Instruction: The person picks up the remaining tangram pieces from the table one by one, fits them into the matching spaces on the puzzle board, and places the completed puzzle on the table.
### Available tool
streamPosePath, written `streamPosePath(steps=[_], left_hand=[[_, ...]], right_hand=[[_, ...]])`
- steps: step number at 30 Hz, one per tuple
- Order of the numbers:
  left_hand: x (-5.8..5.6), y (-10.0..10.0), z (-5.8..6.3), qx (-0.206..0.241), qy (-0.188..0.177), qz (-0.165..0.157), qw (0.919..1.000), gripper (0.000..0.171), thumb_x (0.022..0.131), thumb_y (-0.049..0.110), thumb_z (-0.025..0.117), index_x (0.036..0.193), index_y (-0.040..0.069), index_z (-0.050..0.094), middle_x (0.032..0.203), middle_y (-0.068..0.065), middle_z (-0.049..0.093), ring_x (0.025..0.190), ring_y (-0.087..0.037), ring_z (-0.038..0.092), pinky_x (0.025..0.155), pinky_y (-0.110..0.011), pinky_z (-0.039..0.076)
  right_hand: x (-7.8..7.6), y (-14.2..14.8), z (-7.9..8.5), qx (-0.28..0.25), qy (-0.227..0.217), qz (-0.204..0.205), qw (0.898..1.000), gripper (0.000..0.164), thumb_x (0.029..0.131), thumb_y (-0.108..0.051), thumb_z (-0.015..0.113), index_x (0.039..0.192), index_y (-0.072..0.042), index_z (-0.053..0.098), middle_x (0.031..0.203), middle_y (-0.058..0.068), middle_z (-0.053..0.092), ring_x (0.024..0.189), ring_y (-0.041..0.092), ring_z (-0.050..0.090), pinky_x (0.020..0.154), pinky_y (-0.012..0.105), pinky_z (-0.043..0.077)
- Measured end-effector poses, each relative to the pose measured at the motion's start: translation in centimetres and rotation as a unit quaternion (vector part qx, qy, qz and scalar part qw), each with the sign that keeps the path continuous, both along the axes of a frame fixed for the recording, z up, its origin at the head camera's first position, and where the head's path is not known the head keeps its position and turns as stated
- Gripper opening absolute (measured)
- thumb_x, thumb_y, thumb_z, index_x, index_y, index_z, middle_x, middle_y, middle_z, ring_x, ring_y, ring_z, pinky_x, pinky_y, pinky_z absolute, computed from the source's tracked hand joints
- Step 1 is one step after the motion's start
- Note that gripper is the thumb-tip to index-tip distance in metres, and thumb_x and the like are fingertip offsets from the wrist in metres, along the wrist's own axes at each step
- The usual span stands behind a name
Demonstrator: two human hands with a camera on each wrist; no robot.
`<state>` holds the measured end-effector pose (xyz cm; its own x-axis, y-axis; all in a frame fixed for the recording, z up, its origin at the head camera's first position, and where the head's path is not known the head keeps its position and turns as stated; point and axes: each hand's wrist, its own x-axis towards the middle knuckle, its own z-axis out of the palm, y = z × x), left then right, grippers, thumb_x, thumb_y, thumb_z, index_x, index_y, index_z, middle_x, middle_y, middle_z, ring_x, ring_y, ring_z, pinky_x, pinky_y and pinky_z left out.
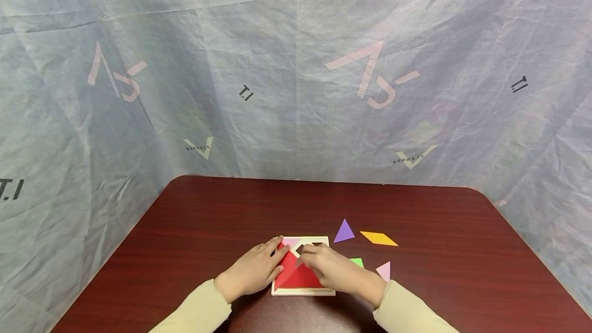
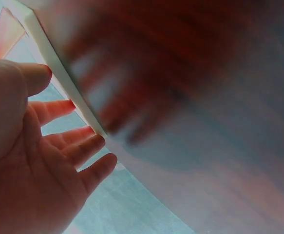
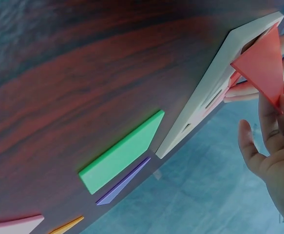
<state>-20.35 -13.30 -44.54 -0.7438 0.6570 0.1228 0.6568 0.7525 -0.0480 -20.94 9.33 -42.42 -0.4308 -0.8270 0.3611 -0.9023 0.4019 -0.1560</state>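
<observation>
My right hand (image 1: pixel 329 270) pinches a red triangle piece (image 3: pixel 263 68) between thumb and fingers. In the right wrist view it tilts above a pale puzzle tray (image 3: pixel 200 100), one corner close to the rim. The left hand (image 1: pixel 253 270) rests at the tray's left edge, fingers extended and loosely spread, fingertips on the rim and the pieces beside it. Inside the tray, another red piece (image 1: pixel 284 268) lies at the left and a pink piece (image 1: pixel 290 242) at the top. The right hand covers part of the tray's right side.
Right of the tray, on the dark red table (image 1: pixel 208 230), lie a purple triangle (image 1: pixel 344 232), a yellow parallelogram (image 1: pixel 379 238), a green piece (image 3: pixel 122 152) and a pink triangle (image 1: pixel 385 271). A printed grey cloth (image 1: pixel 296 117) hangs behind the table.
</observation>
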Motion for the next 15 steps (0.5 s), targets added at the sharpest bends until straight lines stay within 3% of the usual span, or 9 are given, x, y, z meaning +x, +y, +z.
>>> streamPosePath(steps=[6, 15], left_hand=[[0.05, 0.04, -0.02, 0.002, 0.006, -0.002, 1.0, 0.044, 0.094, 0.029, 0.047, 0.133, 0.009, 0.047, 0.138, -0.017, 0.043, 0.125, -0.026, 0.046, 0.097, -0.04, 0.043], [-0.16, 0.0, -0.29, -0.001, 0.002, 0.002, 1.0, 0.044, 0.094, 0.03, 0.046, 0.134, 0.01, 0.046, 0.139, -0.017, 0.042, 0.126, -0.026, 0.045, 0.097, -0.04, 0.043]], right_hand=[[0.09, -0.33, -0.08, -0.003, 0.014, 0.001, 1.0, 0.02, 0.081, 0.005, 0.057, 0.088, -0.012, 0.065, 0.085, -0.005, 0.06, 0.075, 0.003, 0.056, 0.075, 0.026, 0.048], [0.1, -0.57, -0.06, -0.01, 0.005, 0.003, 1.0, 0.02, 0.082, 0.004, 0.057, 0.089, -0.013, 0.066, 0.086, -0.005, 0.061, 0.072, 0.001, 0.055, 0.073, 0.023, 0.047]])
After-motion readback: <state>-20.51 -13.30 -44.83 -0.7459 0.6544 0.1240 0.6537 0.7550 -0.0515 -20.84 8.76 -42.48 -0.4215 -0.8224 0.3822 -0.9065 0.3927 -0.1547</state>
